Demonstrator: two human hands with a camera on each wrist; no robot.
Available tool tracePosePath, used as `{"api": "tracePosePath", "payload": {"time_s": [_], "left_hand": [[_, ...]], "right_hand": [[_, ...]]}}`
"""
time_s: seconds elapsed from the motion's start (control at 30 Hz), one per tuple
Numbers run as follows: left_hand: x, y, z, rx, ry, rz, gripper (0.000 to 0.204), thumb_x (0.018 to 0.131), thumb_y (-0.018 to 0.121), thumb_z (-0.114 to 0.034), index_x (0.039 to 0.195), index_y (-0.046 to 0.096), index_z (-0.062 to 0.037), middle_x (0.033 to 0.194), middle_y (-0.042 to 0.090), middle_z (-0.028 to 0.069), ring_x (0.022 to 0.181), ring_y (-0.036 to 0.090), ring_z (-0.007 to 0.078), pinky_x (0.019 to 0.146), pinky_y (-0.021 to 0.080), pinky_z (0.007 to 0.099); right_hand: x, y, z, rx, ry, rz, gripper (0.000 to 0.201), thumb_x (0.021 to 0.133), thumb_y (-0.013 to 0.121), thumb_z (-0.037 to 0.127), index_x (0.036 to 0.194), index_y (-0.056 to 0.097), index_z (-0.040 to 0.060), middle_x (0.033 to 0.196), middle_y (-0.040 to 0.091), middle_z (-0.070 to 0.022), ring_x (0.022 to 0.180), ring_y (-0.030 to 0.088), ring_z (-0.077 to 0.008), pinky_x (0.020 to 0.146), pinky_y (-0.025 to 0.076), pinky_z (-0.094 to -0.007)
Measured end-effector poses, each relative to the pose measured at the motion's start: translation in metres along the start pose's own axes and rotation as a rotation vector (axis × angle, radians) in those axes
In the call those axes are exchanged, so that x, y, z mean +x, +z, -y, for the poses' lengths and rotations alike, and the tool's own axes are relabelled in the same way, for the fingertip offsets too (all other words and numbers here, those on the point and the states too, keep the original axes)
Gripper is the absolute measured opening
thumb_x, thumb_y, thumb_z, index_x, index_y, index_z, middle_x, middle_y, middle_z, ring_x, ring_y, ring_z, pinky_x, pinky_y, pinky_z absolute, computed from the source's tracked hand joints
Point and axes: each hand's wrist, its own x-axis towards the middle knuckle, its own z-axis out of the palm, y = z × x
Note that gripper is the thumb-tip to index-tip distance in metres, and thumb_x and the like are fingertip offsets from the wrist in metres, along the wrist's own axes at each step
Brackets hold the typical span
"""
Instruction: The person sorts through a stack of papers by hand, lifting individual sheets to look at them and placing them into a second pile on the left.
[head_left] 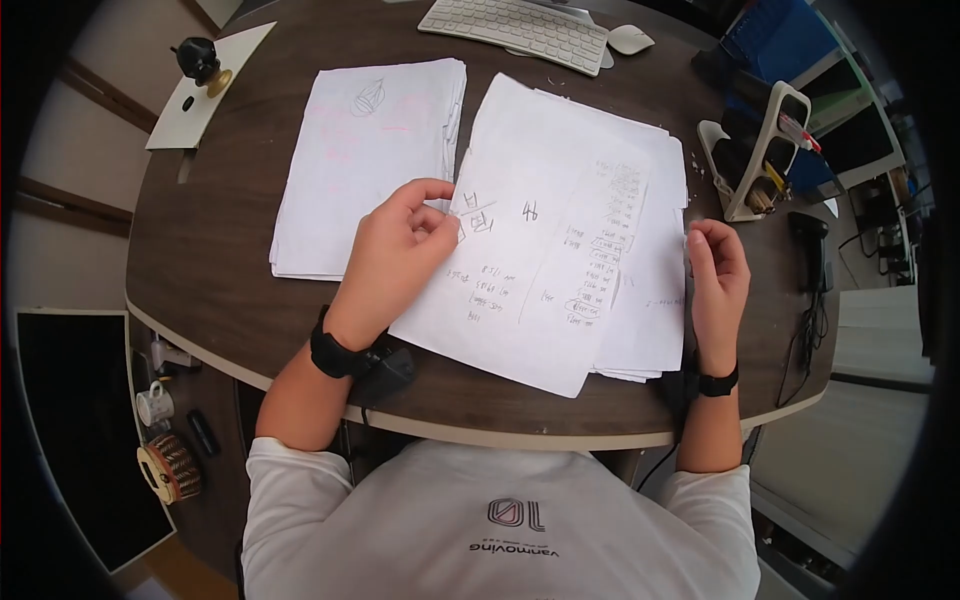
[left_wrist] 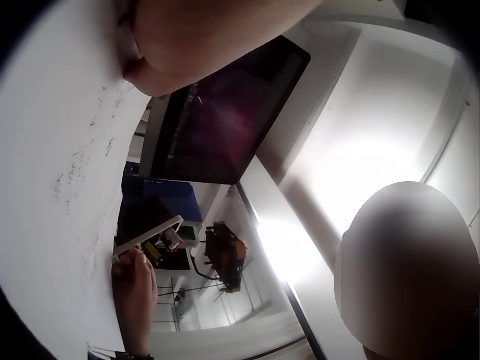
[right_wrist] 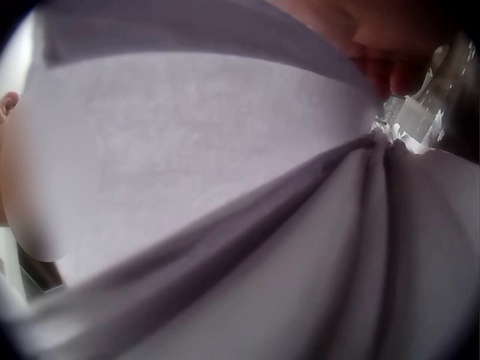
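A handwritten sheet of paper (head_left: 545, 260) lies tilted on top of a paper stack (head_left: 660, 200) on the desk. My left hand (head_left: 405, 245) pinches this sheet at its left edge, thumb and forefinger at the margin. The left wrist view shows the left hand's fingers (left_wrist: 161, 56) against the white page. My right hand (head_left: 718, 280) rests beside the stack's right edge, its fingers loosely curled and fingertips right at the paper. Much of the right wrist view is pale cloth (right_wrist: 202, 150), with part of the right hand (right_wrist: 375, 37) at the top. A second stack of sheets (head_left: 370, 170) lies to the left.
On the brown desk (head_left: 200, 230), a keyboard (head_left: 520, 32) and mouse (head_left: 630, 39) sit at the back. A pen holder (head_left: 745, 160) and a dark handheld device (head_left: 808, 240) with a cable stand right. A stamp (head_left: 205, 65) stands at the far left; a mug (head_left: 155, 403) is lower left.
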Motion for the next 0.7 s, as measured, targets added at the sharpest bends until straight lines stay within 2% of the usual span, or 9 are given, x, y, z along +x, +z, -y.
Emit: {"api": "tracePosePath", "payload": {"time_s": [0.13, 0.2, 0.27, 0.3, 0.33, 0.47, 0.5, 0.53, 0.7], "left_hand": [[0.001, -0.004, 0.002, 0.024, 0.052, 0.008, 0.032, 0.097, 0.064, -0.005, 0.128, 0.061, 0.0017, 0.088, 0.068, -0.0002, 0.075, 0.057, 0.0036, 0.07, 0.047, 0.0198], [0.005, -0.02, 0.004, -0.108, 0.175, -0.01, 0.034, 0.098, 0.063, -0.004, 0.131, 0.059, 0.0017, 0.093, 0.066, -0.0011, 0.078, 0.055, 0.0024, 0.071, 0.046, 0.0189], [0.013, -0.049, 0.002, -0.094, 0.26, -0.167, 0.035, 0.1, 0.063, -0.005, 0.134, 0.058, 0.0036, 0.096, 0.067, -0.0009, 0.085, 0.055, 0.0021, 0.075, 0.046, 0.0175], [0.015, -0.066, -0.001, -0.128, 0.216, -0.262, 0.036, 0.101, 0.063, -0.006, 0.135, 0.057, 0.0052, 0.1, 0.069, 0.0012, 0.087, 0.059, 0.0033, 0.077, 0.048, 0.0185], [0.017, -0.086, -0.002, -0.162, 0.189, -0.281, 0.035, 0.102, 0.061, -0.007, 0.134, 0.056, 0.0065, 0.1, 0.07, 0.0017, 0.088, 0.064, 0.0049, 0.081, 0.052, 0.0205], [0.025, -0.14, 0.021, -0.064, 0.101, -0.386, 0.029, 0.103, 0.059, -0.009, 0.128, 0.06, 0.0068, 0.098, 0.069, 0.003, 0.086, 0.063, 0.0062, 0.079, 0.051, 0.021], [0.029, -0.149, 0.032, 0.073, 0.08, -0.401, 0.027, 0.102, 0.061, -0.01, 0.123, 0.062, 0.0067, 0.096, 0.07, 0.0026, 0.084, 0.062, 0.0059, 0.077, 0.05, 0.0213], [0.032, -0.152, 0.037, 0.21, 0.057, -0.416, 0.025, 0.101, 0.062, -0.011, 0.118, 0.065, 0.0066, 0.093, 0.07, 0.0023, 0.082, 0.061, 0.0055, 0.074, 0.049, 0.0216], [0.041, -0.152, 0.055, 0.252, 0.037, -0.364, 0.021, 0.1, 0.063, -0.011, 0.111, 0.067, 0.0065, 0.09, 0.069, 0.0018, 0.079, 0.058, 0.0063, 0.072, 0.048, 0.0235]], "right_hand": [[0.002, 0.0, -0.005, -0.226, -0.024, 0.015, 0.033, 0.095, 0.074, 0.017, 0.123, 0.065, 0.0005, 0.085, 0.054, 0.0024, 0.077, 0.05, -0.0073, 0.071, 0.042, -0.0219], [0.001, 0.001, -0.001, -0.405, 0.003, 0.077, 0.05, 0.089, 0.081, 0.021, 0.131, 0.063, 0.0, 0.08, 0.049, 0.0025, 0.075, 0.048, -0.0084, 0.067, 0.042, -0.0239], [0.001, 0.002, 0.001, -0.391, 0.047, 0.089, 0.056, 0.088, 0.083, 0.022, 0.134, 0.061, -0.001, 0.079, 0.049, 0.0018, 0.073, 0.048, -0.0087, 0.065, 0.041, -0.0247], [0.0, 0.002, 0.002, -0.375, 0.09, 0.104, 0.061, 0.086, 0.084, 0.023, 0.136, 0.06, -0.002, 0.078, 0.05, 0.0011, 0.072, 0.047, -0.0091, 0.064, 0.041, -0.0254], [0.0, 0.001, 0.001, -0.374, 0.092, 0.101, 0.061, 0.086, 0.084, 0.023, 0.136, 0.06, -0.002, 0.078, 0.05, 0.0011, 0.072, 0.047, -0.0091, 0.064, 0.041, -0.0254], [0.0, 0.001, 0.0, -0.359, 0.096, 0.112, 0.063, 0.086, 0.084, 0.023, 0.138, 0.059, -0.0029, 0.076, 0.05, 0.0011, 0.07, 0.047, -0.0088, 0.062, 0.041, -0.0256], [0.0, 0.001, 0.001, -0.363, 0.094, 0.116, 0.063, 0.086, 0.084, 0.023, 0.138, 0.059, -0.0033, 0.076, 0.05, 0.001, 0.07, 0.048, -0.0087, 0.062, 0.041, -0.0257], [0.0, 0.001, 0.001, -0.361, 0.092, 0.116, 0.063, 0.086, 0.084, 0.023, 0.138, 0.059, -0.0033, 0.076, 0.05, 0.001, 0.07, 0.048, -0.0087, 0.062, 0.041, -0.0257], [-0.001, 0.002, 0.0, -0.336, 0.091, 0.115, 0.064, 0.086, 0.085, 0.021, 0.138, 0.059, -0.0042, 0.076, 0.051, 0.0012, 0.07, 0.048, -0.0084, 0.062, 0.041, -0.0257]]}}
